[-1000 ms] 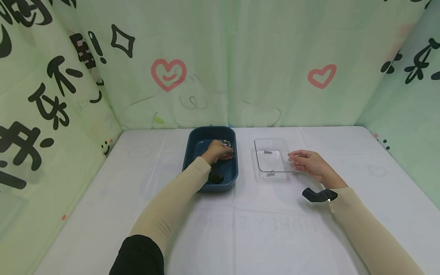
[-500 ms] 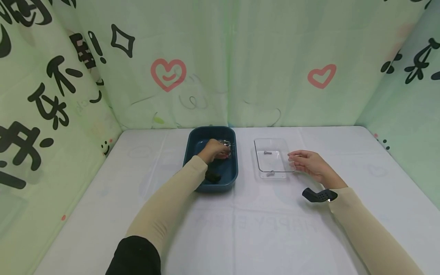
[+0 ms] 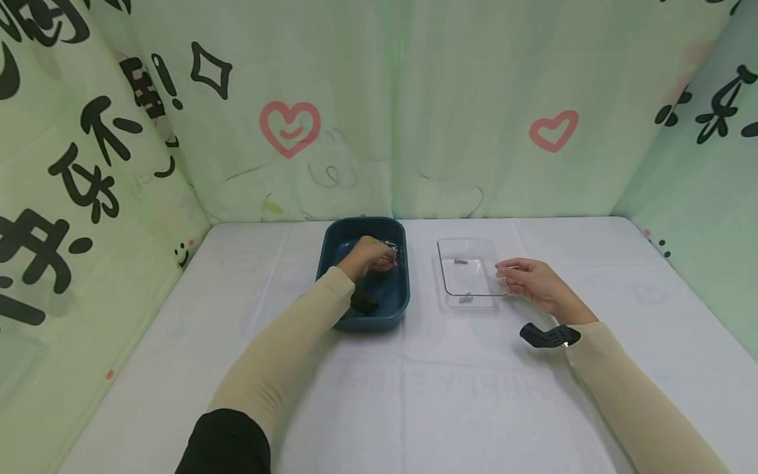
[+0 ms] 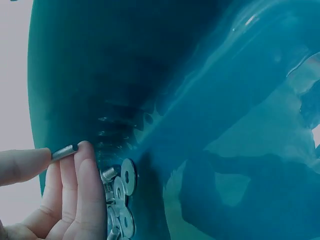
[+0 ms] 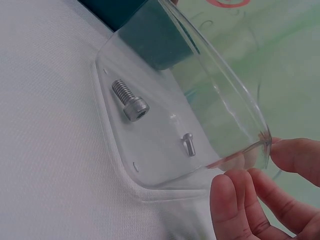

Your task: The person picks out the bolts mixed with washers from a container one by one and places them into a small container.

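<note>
My left hand (image 3: 372,255) is inside the dark blue tray (image 3: 398,306), by its right wall. In the left wrist view its thumb and a finger pinch a small metal screw (image 4: 64,152), whose ends are partly covered. Beside those fingers lies a pile of metal washers (image 4: 128,177) and screws (image 4: 109,174). My right hand (image 3: 540,282) pinches the right edge of a clear plastic box (image 3: 443,273). Two screws lie in the box: a larger socket-head screw (image 5: 131,102) and a smaller screw (image 5: 189,144).
A dark object (image 3: 364,303), its kind unclear, shows low in the blue tray, beside the left sleeve. White cloth (image 3: 462,388) covers the table. Green printed curtains (image 3: 462,99) stand at the back and both sides. A black band (image 3: 549,336) is at the right wrist.
My left hand has shifted slightly left and up within the blue tray, away from its right wall. The right hand and the clear box have stayed put.
</note>
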Tool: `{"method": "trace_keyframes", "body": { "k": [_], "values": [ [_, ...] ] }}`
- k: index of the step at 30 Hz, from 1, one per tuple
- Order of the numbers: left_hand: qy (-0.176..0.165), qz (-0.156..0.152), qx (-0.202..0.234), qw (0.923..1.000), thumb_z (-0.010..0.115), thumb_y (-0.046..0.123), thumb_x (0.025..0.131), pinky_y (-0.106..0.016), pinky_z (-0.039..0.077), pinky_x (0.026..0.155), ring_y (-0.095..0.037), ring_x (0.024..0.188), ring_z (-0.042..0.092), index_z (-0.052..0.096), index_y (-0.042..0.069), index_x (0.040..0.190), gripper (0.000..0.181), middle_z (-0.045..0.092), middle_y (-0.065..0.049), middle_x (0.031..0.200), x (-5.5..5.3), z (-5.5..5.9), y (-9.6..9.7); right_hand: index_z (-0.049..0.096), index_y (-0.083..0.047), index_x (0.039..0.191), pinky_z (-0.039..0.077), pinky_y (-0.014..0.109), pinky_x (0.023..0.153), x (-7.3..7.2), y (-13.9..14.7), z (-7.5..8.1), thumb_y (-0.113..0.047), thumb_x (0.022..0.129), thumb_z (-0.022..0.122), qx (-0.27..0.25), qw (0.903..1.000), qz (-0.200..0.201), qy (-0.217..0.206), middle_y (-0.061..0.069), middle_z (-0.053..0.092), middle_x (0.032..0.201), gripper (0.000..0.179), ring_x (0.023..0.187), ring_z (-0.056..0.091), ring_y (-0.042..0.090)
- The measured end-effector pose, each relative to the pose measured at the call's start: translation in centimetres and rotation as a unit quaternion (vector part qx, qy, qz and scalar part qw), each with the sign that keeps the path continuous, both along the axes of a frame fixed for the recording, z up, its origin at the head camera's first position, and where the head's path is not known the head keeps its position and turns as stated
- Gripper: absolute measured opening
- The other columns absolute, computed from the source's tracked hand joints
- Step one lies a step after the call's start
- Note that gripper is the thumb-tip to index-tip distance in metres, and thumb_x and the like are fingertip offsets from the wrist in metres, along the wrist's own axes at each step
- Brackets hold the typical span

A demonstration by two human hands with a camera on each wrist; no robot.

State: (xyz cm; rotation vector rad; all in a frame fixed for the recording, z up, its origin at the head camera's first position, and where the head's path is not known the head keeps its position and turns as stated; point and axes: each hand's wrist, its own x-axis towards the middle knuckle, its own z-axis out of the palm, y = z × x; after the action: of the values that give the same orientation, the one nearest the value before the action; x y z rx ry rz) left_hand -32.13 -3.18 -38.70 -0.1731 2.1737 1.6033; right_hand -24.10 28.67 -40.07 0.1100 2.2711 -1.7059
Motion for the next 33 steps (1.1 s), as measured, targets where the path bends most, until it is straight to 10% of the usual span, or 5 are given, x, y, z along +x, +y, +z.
{"method": "trace_keyframes", "body": {
  "k": [33],
  "values": [
    [0.056,-0.062,0.032,0.9960,0.059,0.015,0.092,-0.038,0.051,0.095,-0.024,0.090,0.067,0.065,-0.003,0.110,0.026,0.067,-0.015,0.098,0.9,3.2,0.6,0.040,0.007,0.132,0.053,0.014,0.077,-0.1,0.0,0.0,-0.020,0.097,0.052,-0.003,1.0000,0.001,0.000,-0.019,0.060,0.092,0.046,0.082,0.058,-0.001]
  ]
}}
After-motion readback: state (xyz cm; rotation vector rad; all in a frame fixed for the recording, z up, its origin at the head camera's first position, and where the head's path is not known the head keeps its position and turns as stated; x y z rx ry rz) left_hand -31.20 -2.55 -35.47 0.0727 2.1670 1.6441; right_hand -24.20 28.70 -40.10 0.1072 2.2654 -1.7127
